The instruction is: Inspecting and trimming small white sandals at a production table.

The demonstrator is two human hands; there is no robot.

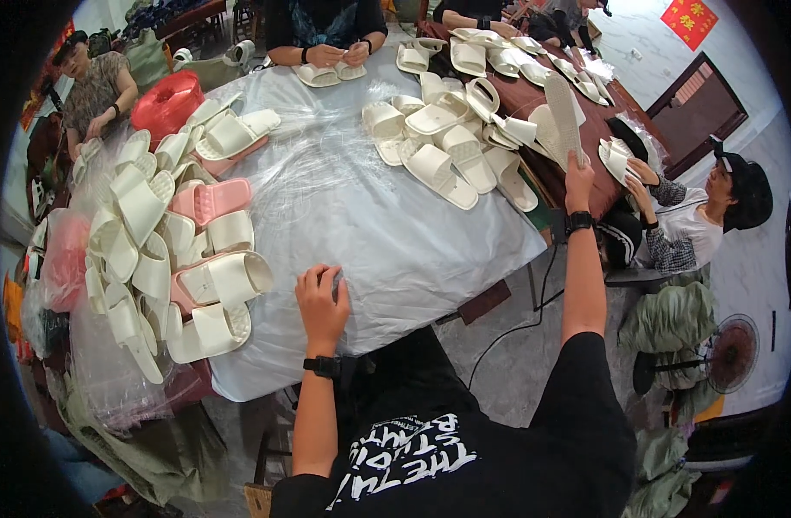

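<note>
My right hand (pixel 578 183) is raised at the right edge of the table, fingers closed around one end of a cream slipper (pixel 564 112). The slipper stands nearly upright with its patterned sole showing. Lower down, my left hand (pixel 320 298) rests over the plastic-covered table near its front edge, fingers curled. A small dark patch shows between its thumb and fingers; I cannot make out what it is. To its left lies a heap of cream slippers (pixel 141 207) with a few pink slippers (pixel 212 202) among them. Another pile of cream slippers (pixel 438 164) lies beyond, toward the right.
Clear plastic sheeting (pixel 326 186) covers the table. A red roll (pixel 167 105) stands at the far left. Co-workers sit around; one at the right holds a slipper (pixel 617 159). A dark cable (pixel 507 337) crosses the floor, and a fan (pixel 732 354) stands at the right.
</note>
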